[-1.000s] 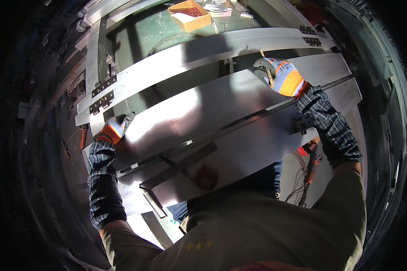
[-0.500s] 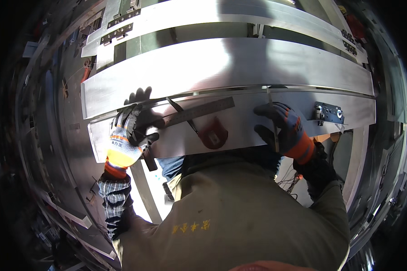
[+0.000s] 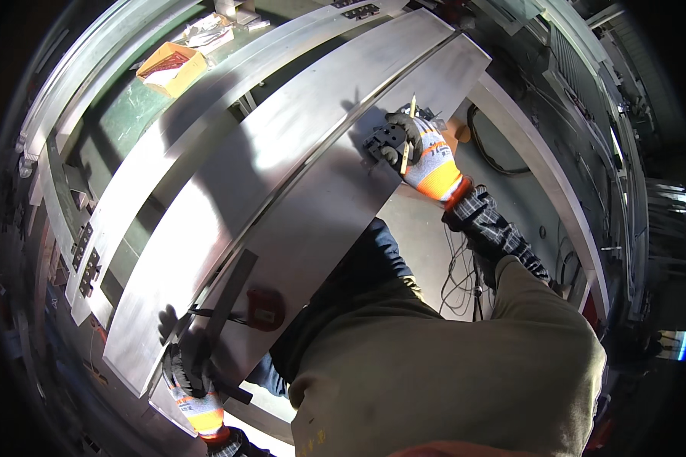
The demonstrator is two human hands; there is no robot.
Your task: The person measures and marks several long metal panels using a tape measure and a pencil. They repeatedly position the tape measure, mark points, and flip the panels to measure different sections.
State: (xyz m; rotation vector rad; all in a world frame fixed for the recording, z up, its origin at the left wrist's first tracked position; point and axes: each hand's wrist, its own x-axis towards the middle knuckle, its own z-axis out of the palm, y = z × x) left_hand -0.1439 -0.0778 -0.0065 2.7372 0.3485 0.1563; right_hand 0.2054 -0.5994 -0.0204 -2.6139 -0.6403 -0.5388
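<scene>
I see my left hand [image 3: 193,381] with fingers curled on the near end of the long aluminium panel [image 3: 297,190], beside a dark square ruler [image 3: 225,301], while my right hand [image 3: 423,152] pinches a pencil [image 3: 408,137] at its far end.

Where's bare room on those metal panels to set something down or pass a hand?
Free: the long middle of the near panel, between the right hand with its pencil and the red tape measure. Crowded: the lower end, where the left hand holds the dark square beside the tape measure.

orange box [image 3: 171,67], coiled black cable [image 3: 495,148]
</scene>
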